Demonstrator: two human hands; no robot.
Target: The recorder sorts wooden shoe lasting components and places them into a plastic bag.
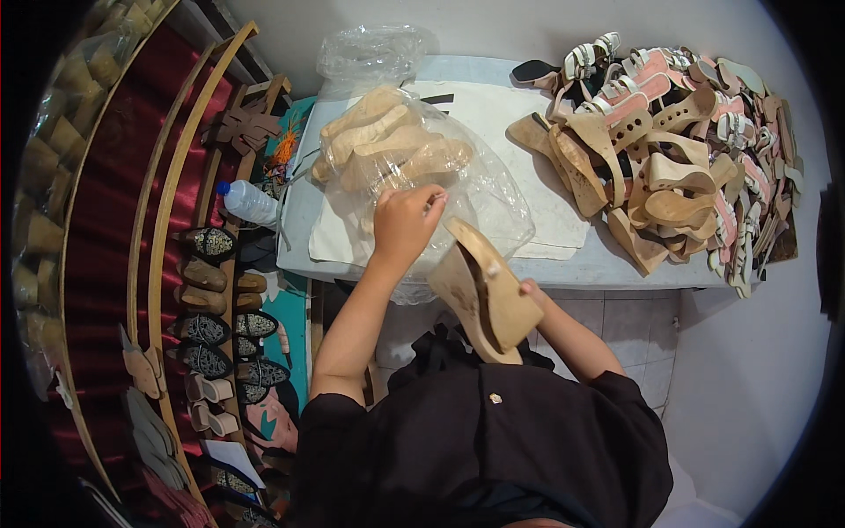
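A pair of pale wooden wedge soles is held close to my chest, tilted and partly overlapping. My right hand is closed around their right side, with most of its fingers hidden behind the wood. My left hand is over the near side of a clear plastic bag, its curled fingers pinching the film. Inside that bag, on the table, lie several more wooden wedge soles.
The white-covered table carries a large heap of wooden soles and strappy sandals at right. Another crumpled plastic bag lies at the back. A shoe rack stands left, near a water bottle.
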